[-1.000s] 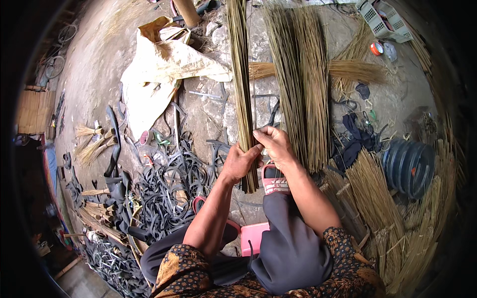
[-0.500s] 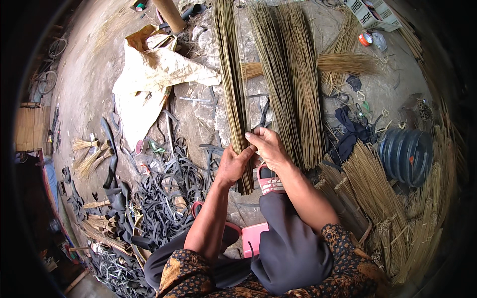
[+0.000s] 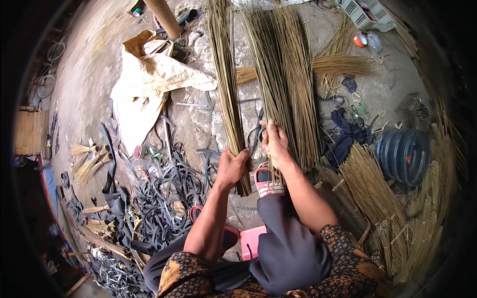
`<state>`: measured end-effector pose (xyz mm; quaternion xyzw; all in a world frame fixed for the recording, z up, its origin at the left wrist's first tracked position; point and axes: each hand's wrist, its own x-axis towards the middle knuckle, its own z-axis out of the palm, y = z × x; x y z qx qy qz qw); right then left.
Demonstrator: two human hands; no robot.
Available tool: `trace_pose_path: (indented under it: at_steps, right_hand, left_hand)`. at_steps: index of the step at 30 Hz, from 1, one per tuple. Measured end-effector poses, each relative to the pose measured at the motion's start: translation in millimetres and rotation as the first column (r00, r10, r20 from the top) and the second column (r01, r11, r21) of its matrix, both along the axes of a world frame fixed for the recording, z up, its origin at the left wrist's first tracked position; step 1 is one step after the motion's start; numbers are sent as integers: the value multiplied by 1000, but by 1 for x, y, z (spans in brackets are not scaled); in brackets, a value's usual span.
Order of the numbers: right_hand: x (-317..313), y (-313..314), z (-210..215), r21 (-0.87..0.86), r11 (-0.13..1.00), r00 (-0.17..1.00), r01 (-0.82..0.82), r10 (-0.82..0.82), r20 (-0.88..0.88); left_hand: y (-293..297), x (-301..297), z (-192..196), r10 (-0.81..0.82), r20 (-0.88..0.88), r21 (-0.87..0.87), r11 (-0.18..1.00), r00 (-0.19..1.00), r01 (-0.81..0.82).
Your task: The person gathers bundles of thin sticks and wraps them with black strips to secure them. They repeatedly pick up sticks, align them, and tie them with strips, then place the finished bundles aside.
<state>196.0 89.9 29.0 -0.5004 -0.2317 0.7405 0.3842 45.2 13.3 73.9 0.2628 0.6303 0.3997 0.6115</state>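
My left hand (image 3: 231, 167) is closed around the lower part of a long bundle of thin, dry broom sticks (image 3: 224, 84), whose butt ends poke out below the fist. My right hand (image 3: 277, 145) is held a little to the right, pinching a few thin sticks; their ends show beneath it, over my sandal (image 3: 268, 187). Just beyond the right hand, two thicker stick bundles (image 3: 300, 94) lie side by side on the ground, pointing away from me. A reddish-brown bundle (image 3: 343, 64) lies crosswise under them.
Black rubber strips (image 3: 169, 193) are heaped at the left, below a pale sack (image 3: 144, 84). Small tied stick bunches (image 3: 92, 159) lie farther left. On the right are a blue ribbed plastic container (image 3: 402, 157), more stick bundles (image 3: 372, 184) and a dark cloth (image 3: 345, 129). A white crate (image 3: 367, 17) stands far right.
My right hand has come away from the left hand's bundle, moving right and slightly up with a few sticks. The left hand keeps its hold. The view has shifted slightly.
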Motion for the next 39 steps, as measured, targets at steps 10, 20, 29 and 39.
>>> trace_pose_path:
  at_steps: [10, 20, 29, 39]
  right_hand:
    - [93, 9, -96, 225, 954, 480, -200, -104, 871]
    - [77, 8, -7, 263, 812, 39, -521, -285, 958]
    - [16, 62, 182, 360, 933, 935, -19, 144, -324]
    - [-40, 17, 176, 892, 442, 990, -94, 134, 37]
  left_hand:
    - [2, -35, 24, 161, 42, 37, 986, 986, -163]
    - [4, -47, 58, -27, 309, 176, 984, 951, -30]
    - [1, -12, 51, -621, 236, 212, 783, 747, 584]
    - [51, 26, 57, 295, -423, 664, 744, 857, 72]
